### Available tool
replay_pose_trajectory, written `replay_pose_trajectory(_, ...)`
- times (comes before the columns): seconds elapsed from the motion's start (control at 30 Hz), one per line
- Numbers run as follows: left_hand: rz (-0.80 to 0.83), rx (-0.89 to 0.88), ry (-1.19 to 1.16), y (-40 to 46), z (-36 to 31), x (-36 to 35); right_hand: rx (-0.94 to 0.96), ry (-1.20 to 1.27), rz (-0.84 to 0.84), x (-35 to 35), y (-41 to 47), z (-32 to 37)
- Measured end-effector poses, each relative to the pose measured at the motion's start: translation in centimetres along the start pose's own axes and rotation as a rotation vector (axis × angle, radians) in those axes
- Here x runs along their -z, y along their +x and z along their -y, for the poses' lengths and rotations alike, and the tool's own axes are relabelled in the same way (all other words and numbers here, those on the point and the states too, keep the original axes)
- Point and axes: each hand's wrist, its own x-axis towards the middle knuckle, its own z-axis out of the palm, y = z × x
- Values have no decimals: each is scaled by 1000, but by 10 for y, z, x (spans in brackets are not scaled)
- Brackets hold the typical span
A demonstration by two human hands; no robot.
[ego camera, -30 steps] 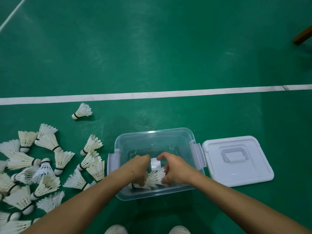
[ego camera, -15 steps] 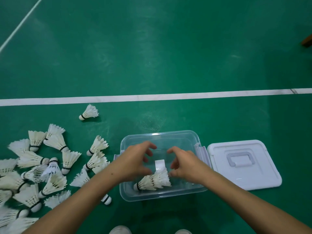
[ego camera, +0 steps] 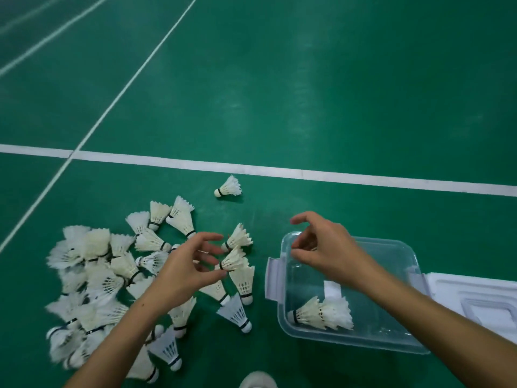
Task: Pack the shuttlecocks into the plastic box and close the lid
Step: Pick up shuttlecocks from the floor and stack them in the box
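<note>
- Head view: your left hand (ego camera: 193, 264) hangs over the right side of the big pile of shuttlecocks (ego camera: 112, 278) on the green floor (ego camera: 307, 79). Its fingers are spread and a little bent. It holds nothing. Its fingertips are right next to one shuttlecock (ego camera: 233, 260) at the edge of the pile. You cannot tell if they touch it.
- Your right hand (ego camera: 327, 247) is up over the far left corner of the clear plastic box (ego camera: 391, 343). Its fingers are loosely bent, with the thumb apart from them. It holds nothing.
- The box sits on the floor, to the right of the pile. It has no lid on. A short row of shuttlecocks pushed one into the next (ego camera: 321, 315) lies on its side in the box, near the front wall.
- A white label (ego camera: 331, 289) shows in the box, just behind that row.
- The white lid (ego camera: 475, 301) lies flat on the floor, just to the right of the box.
- One shuttlecock lies alone (ego camera: 228, 187) beyond the pile, close to the white line (ego camera: 363, 177) painted on the floor.
- The tip of a white shoe (ego camera: 258, 380) shows at the bottom edge.
</note>
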Motion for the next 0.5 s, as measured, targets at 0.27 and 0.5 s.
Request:
replay_pose_trajectory(0.27,-58,42,26,0,61,-4,107,-50,41,-50,75,36)
replay_pose_trajectory(0.5,11,-18,184,29,74,-22,-3,-150,193,-98,127,30)
